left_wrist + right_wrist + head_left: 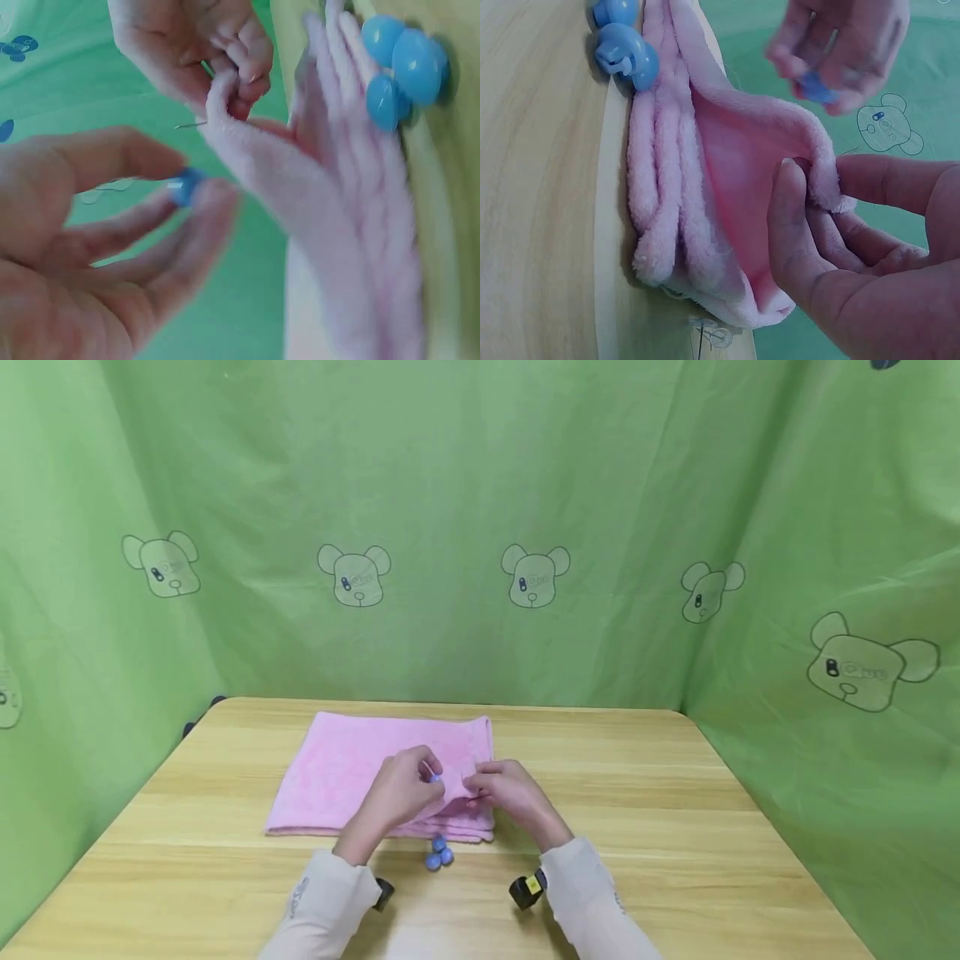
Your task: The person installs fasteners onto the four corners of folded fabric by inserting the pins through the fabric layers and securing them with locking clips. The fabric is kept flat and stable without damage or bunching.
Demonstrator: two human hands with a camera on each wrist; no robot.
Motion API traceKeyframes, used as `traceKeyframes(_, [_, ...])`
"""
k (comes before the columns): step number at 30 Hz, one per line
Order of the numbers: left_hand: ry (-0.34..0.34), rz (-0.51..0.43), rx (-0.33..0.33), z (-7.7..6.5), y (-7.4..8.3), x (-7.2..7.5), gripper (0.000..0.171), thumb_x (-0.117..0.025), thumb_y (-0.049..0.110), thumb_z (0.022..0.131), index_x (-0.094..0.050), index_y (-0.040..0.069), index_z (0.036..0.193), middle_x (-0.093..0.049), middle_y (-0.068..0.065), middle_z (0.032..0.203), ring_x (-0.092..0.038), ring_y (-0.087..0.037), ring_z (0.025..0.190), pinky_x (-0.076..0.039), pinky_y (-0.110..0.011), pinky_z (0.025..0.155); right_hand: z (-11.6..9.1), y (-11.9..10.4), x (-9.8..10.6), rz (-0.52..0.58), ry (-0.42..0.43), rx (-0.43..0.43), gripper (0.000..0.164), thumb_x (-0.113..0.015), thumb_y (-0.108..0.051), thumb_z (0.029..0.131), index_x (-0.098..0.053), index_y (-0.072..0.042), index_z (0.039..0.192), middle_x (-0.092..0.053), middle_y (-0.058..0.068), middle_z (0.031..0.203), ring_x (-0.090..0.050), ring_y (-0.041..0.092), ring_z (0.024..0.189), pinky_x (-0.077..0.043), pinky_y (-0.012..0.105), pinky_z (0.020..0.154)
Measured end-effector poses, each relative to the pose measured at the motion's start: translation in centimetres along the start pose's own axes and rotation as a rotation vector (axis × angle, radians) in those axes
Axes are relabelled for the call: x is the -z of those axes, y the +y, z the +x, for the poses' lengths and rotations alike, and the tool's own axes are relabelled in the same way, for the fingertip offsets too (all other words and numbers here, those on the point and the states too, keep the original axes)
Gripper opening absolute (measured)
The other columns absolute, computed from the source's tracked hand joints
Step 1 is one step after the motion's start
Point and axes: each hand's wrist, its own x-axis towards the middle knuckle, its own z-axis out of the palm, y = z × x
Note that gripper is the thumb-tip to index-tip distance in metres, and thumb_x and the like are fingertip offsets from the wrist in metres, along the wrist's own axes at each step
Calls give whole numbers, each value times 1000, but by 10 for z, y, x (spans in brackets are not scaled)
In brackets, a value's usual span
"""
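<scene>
My left hand [401, 789] pinches a small round blue cap [186, 187] between thumb and fingertips, just off the raised edge of a pink plush towel [337, 768]. With thumb and fingers my right hand [517, 789] grips that top edge, lifting it away from the folded layers below. In the left wrist view a thin needle [189, 125] pokes out of the lifted cloth, pointing towards the left hand. Whatever the needle is fixed to is hidden by the cloth and right fingers.
Several blue caps [438, 856] lie together on the wooden table [637, 777], in front of the towel's near edge. A clear-based pin [718, 336] shows beside the towel's corner in the right wrist view. Green curtains [450, 485] with bear-head prints surround the table.
</scene>
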Motion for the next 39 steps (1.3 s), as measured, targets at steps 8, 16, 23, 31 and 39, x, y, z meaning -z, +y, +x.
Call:
traceKeyframes(8, [105,-261,-27,6,-7,-6,18,-68,1,84,-71,6,101,-71,-7,99,-65,-21,90,-54,-41,84,1,0,0,-14,-10,-7,18,-61,-5,91,-64,11,97,-67,15,88,-64,25,82,-54,42,84])
traceKeyframes(16, [54,-399,37,8,-8,-10,23,-67,4,88,-70,7,111,-71,-8,104,-68,-18,85,-54,-40,85,1,1,3,19,-28,-34,16,-61,-6,92,-64,9,98,-67,13,87,-64,22,76,-55,36,79])
traceKeyframes(23, [86,-433,76,10,-11,-16,18,-68,5,90,-71,4,107,-73,-9,95,-68,-17,82,-56,-37,81,1,0,2,68,-36,-27,17,-62,-6,93,-64,10,97,-68,14,85,-64,20,74,-56,32,74])
traceKeyframes(31, [105,-373,61,9,-11,-19,18,-69,4,88,-74,8,105,-73,-8,96,-67,-16,83,-56,-38,79,3,4,2,123,-46,-4,21,-65,-7,91,-63,12,99,-68,13,85,-65,19,74,-57,30,74])
traceKeyframes(39, [110,-350,43,9,-11,-18,18,-70,7,88,-74,9,105,-73,-8,98,-68,-15,82,-56,-39,79,2,2,1,140,-44,-9,18,-66,-7,91,-64,10,95,-69,13,84,-66,20,73,-57,34,76])
